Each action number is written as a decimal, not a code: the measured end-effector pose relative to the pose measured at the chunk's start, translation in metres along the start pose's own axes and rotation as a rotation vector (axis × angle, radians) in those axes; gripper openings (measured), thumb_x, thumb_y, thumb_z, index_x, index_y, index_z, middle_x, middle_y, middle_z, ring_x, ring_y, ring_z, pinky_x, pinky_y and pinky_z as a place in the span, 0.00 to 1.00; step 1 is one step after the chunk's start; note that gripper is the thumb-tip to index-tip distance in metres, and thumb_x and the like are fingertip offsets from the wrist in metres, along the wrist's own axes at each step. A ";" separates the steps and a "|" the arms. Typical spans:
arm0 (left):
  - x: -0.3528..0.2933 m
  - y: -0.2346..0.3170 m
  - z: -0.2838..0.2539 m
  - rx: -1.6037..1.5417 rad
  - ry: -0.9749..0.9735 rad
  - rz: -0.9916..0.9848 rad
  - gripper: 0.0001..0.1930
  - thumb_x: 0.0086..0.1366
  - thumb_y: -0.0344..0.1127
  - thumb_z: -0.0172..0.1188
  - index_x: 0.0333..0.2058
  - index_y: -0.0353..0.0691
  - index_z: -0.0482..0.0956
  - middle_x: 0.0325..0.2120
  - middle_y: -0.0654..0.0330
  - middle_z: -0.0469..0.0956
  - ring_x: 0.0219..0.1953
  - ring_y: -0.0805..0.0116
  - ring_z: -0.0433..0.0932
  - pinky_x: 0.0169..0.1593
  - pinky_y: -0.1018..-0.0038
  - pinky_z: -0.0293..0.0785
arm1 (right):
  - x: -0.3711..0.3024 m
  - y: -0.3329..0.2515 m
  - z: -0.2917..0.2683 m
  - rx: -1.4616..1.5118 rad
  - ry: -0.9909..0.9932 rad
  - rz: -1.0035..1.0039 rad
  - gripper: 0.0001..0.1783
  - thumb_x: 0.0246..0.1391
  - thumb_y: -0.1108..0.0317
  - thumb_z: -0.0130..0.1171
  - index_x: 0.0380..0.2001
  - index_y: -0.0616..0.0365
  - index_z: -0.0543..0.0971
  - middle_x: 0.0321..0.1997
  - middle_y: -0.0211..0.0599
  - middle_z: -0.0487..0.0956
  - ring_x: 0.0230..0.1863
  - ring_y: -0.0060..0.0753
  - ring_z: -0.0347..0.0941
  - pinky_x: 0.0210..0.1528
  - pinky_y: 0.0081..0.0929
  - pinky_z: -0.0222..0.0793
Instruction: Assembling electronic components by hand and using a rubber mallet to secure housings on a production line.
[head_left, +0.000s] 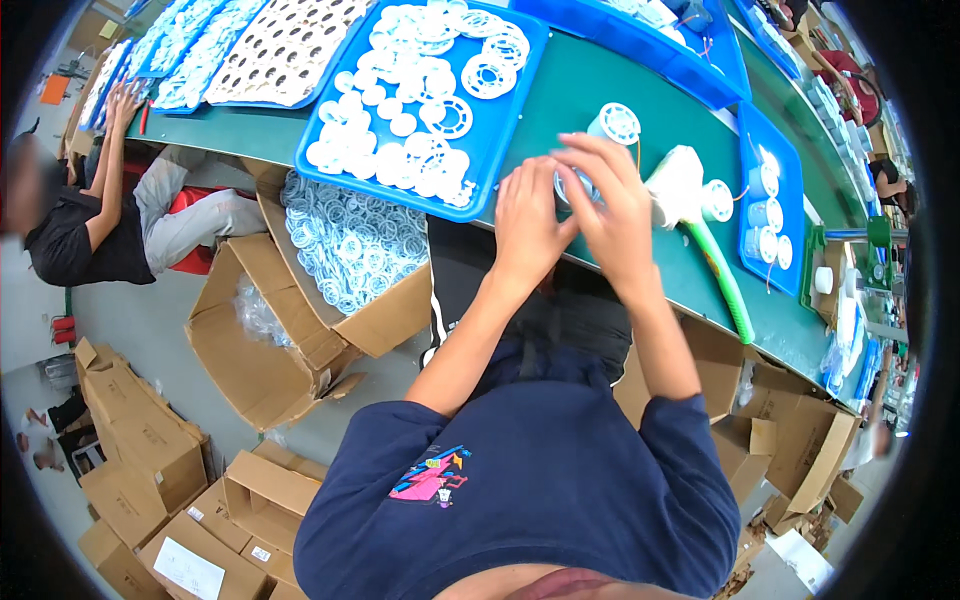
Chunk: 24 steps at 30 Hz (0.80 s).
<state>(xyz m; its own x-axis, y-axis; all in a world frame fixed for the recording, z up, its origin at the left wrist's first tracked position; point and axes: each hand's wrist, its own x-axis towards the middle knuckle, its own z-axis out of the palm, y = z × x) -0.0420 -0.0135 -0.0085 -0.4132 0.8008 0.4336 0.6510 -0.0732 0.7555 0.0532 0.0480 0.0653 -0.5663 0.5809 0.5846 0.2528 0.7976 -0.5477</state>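
Observation:
At the near edge of the green bench, my left hand point(527, 215) and my right hand point(612, 205) are closed around a round white part point(577, 187), mostly covered by my fingers. Some right fingers are smeared by motion. Just beyond my hands stands another round white part point(618, 123) with a slotted top and a thin wire. To the right of my right hand lies a mallet with a white wrapped head point(677, 183) and a green handle point(722, 283). A smaller white round part point(716, 200) sits against its head.
A blue tray point(478, 203) of white discs and rings is at my left; a smaller blue tray point(788, 172) with wired parts is at right. A blue bin point(640, 50) stands behind. Below the bench, a carton point(385, 315) holds clear rings. A person point(95, 225) sits far left.

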 end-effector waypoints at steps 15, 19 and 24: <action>-0.005 -0.001 0.002 -0.001 0.023 0.024 0.36 0.53 0.44 0.77 0.56 0.33 0.72 0.49 0.45 0.76 0.53 0.42 0.74 0.56 0.52 0.68 | 0.076 0.027 0.042 -0.077 -0.245 -0.027 0.10 0.58 0.67 0.64 0.37 0.63 0.77 0.33 0.47 0.79 0.34 0.48 0.79 0.35 0.40 0.74; -0.001 0.010 -0.006 0.007 0.006 -0.044 0.41 0.51 0.52 0.79 0.56 0.34 0.69 0.49 0.48 0.74 0.52 0.45 0.74 0.55 0.54 0.68 | -0.014 0.012 -0.055 0.384 -0.100 0.675 0.12 0.68 0.66 0.60 0.39 0.68 0.81 0.31 0.36 0.81 0.25 0.21 0.75 0.26 0.24 0.70; -0.001 -0.003 -0.012 -0.354 -0.039 0.028 0.41 0.57 0.41 0.75 0.65 0.34 0.65 0.58 0.44 0.73 0.60 0.45 0.74 0.62 0.56 0.68 | -0.105 0.006 -0.063 0.689 0.121 1.041 0.12 0.69 0.65 0.60 0.40 0.67 0.83 0.35 0.39 0.85 0.26 0.21 0.78 0.26 0.18 0.75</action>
<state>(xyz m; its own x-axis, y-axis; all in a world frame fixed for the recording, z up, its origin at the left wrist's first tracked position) -0.0511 -0.0207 -0.0054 -0.3692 0.8172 0.4425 0.3982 -0.2911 0.8699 0.1636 0.0023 0.0384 -0.2596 0.9237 -0.2818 0.0539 -0.2775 -0.9592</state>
